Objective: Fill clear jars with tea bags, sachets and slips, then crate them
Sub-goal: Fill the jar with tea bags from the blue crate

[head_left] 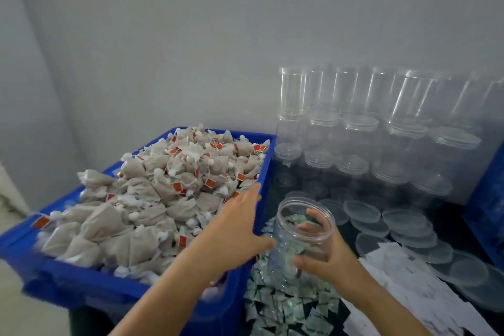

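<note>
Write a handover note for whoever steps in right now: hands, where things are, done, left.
Right hand grips the open clear jar, tilted over the sachet pile.
Left hand open, reaching across the blue crate's rim toward the tea bags.
Slips and loose lids lie to the right; empty jars are stacked behind.
Done: at most a sachet appears to be in the jar.
Left: tea bags, slip, lid, crating.
</note>
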